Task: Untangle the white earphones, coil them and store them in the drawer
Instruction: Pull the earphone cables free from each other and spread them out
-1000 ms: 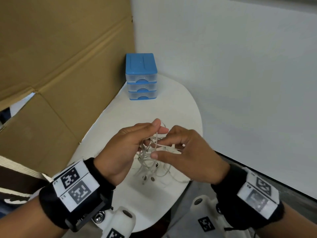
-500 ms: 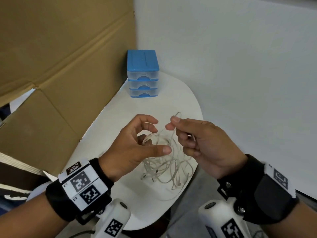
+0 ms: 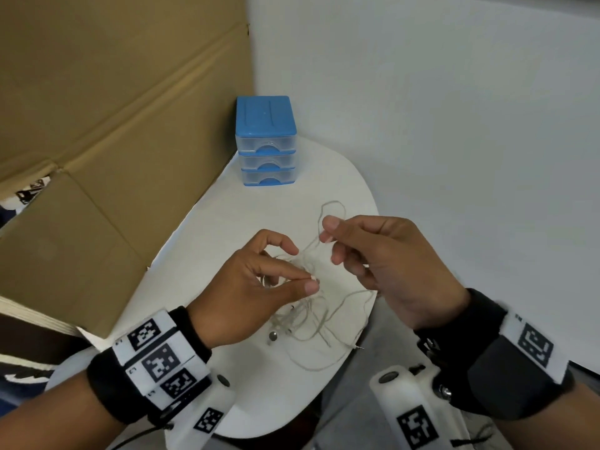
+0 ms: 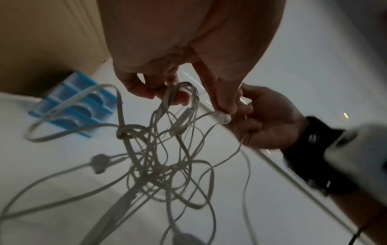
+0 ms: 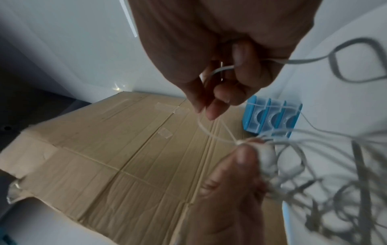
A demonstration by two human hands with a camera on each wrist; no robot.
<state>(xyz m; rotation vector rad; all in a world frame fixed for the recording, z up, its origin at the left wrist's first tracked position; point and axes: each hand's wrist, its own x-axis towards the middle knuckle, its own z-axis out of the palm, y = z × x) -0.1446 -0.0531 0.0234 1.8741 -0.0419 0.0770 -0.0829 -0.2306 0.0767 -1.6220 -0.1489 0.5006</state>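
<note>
A tangled bundle of white earphones (image 3: 305, 316) hangs between my hands above the near end of the white table (image 3: 227, 216). My left hand (image 3: 285, 271) pinches an earbud (image 4: 224, 116) between thumb and finger, with other loops caught over its fingers. Up and to the right, my right hand (image 3: 328, 232) pinches a strand whose loop (image 3: 332, 207) sticks out above its fingertips. In the right wrist view the cable (image 5: 211, 132) runs from my right fingers to the left thumb. The small blue drawer unit (image 3: 266, 141) stands at the table's far end, its three clear drawers pushed in.
A large cardboard sheet (image 3: 97, 125) leans along the table's left side. A white wall (image 3: 454, 108) runs behind and to the right. The table's right edge (image 3: 373, 287) lies just under my right hand. The cable's jack plug (image 3: 357, 346) dangles near that edge.
My hands have drawn apart. The right hand pulled a strand up and to the right, and the tangle has loosened and spread out below.
</note>
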